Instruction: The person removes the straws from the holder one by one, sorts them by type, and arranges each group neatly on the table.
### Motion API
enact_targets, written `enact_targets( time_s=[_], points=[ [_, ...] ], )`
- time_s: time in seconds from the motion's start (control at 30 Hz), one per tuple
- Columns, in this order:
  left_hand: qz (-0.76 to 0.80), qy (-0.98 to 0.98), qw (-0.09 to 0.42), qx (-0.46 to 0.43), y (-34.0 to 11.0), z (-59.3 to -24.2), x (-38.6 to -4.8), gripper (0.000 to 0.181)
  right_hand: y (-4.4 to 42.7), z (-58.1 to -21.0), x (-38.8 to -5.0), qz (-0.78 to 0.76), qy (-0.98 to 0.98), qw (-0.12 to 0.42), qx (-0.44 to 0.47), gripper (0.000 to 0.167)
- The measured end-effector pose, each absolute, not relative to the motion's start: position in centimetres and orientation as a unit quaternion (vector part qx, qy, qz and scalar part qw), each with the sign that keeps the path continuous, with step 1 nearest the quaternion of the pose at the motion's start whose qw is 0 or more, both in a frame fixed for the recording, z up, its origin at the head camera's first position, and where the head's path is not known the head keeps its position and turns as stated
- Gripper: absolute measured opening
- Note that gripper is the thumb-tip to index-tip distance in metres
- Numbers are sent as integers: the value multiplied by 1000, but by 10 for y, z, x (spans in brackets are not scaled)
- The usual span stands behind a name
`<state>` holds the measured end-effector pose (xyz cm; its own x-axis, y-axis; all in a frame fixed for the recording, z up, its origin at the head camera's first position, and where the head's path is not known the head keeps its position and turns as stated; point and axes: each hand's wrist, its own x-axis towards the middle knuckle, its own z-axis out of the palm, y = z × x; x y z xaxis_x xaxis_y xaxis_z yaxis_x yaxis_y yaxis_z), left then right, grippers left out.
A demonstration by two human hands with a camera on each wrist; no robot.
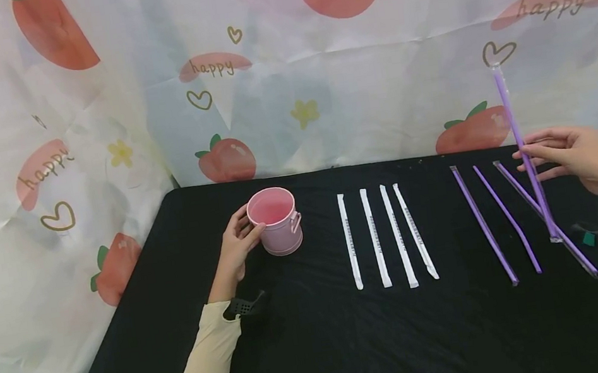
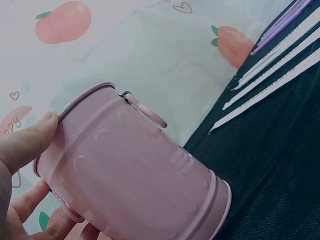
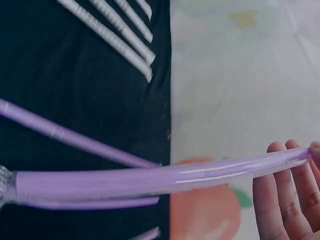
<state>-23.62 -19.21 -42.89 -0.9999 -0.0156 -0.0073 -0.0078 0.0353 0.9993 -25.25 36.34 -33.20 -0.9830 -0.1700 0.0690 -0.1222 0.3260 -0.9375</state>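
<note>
At the left, a small pink metal bucket [image 1: 283, 238] stands upright on the black cloth, its mouth facing up. My left hand [image 1: 237, 246] grips its left side, thumb at the rim and fingers curled round behind; the left wrist view shows the thumb [image 2: 40, 135] against the rim. On the far right, my right hand [image 1: 576, 157] pinches a purple straw [image 1: 512, 109] in a clear wrapper and holds it steeply upright, some fingers extended. Below this straw lie three more purple straws, one of them [image 1: 485, 224] nearest the middle.
Several straws in white paper wrappers, such as the leftmost white straw [image 1: 350, 243], lie side by side between the bucket and the purple straws. Black cloth [image 1: 322, 349] covers the table. A fruit-printed curtain [image 1: 377, 92] hangs behind and at the left.
</note>
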Motion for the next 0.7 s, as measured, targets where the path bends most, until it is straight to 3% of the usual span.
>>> enact_targets(
  time_s=[0.2, 0.7],
  points=[
    [-690, -723, -5, 5, -188, -413, -226, 63, 392, -344, -254, -567, 820, 21, -72, 28],
    [-698, -716, 3, 6, -194, -436, -239, 63, 445, -373, -257, -516, 855, 51, -4, 21]
  ],
)
